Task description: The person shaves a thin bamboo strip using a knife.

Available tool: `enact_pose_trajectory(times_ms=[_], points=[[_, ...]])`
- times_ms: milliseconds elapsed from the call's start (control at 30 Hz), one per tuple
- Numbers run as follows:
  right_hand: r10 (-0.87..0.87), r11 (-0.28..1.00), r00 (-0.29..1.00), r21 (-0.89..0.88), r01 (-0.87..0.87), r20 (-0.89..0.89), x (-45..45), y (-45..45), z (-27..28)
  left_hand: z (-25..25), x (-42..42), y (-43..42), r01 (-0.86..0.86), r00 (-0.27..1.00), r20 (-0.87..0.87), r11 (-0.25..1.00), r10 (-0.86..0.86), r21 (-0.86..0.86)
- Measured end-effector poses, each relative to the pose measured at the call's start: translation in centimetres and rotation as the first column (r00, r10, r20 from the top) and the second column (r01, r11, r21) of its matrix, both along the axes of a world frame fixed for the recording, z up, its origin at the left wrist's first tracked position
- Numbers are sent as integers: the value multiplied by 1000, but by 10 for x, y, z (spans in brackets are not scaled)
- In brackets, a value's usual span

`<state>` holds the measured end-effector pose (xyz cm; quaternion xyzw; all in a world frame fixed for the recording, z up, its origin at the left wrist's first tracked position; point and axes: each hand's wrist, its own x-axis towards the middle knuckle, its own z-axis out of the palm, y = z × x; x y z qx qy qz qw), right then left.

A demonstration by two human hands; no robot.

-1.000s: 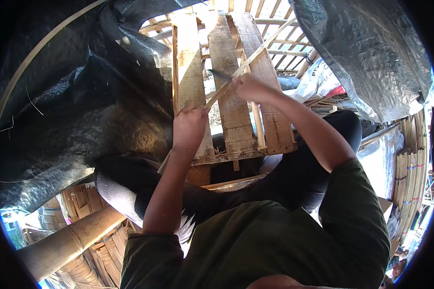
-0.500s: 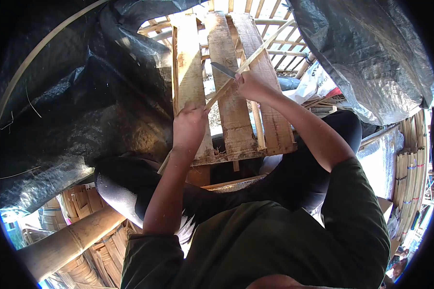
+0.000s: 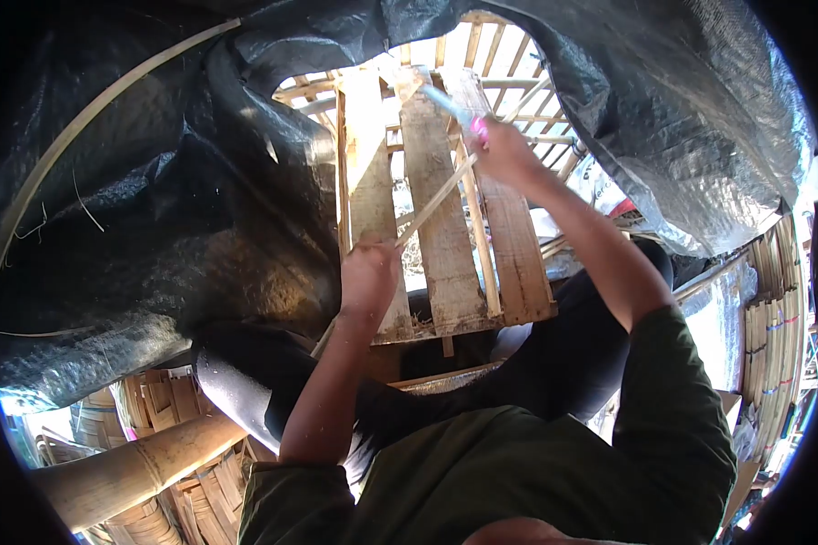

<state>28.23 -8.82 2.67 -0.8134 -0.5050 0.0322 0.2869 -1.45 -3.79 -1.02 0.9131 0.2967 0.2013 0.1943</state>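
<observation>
My left hand [image 3: 371,272] is closed around a long, thin pale strip [image 3: 438,202], which looks like split bamboo. The strip slants from beside my left forearm up to the far right, passing over the wooden slats [image 3: 432,186] in front of me. In my closed right hand [image 3: 511,154] is a knife [image 3: 447,104] with some pink at its handle. Its blade points up and left, above the slats, and is smeared by motion. The strip passes behind or under my right hand; whether that hand touches it, I cannot tell.
Black plastic sheeting [image 3: 236,200] hangs on the left and over the top right. A thick bamboo pole [image 3: 154,463] and woven strips [image 3: 204,495] are at lower left. Bundled bamboo strips [image 3: 773,350] stand at the right. My bent legs flank the slatted wood.
My right hand and the knife have moved up and to the right along the strip, away from my left hand. The whole view has shifted slightly, with the slats now lower.
</observation>
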Motion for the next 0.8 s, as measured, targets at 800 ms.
enact_pose_trajectory(times_ms=[800], points=[[-45,955,813,-213,205,580,264,53,-66,84,-33,10,-42,993,-120,956,7,-290]])
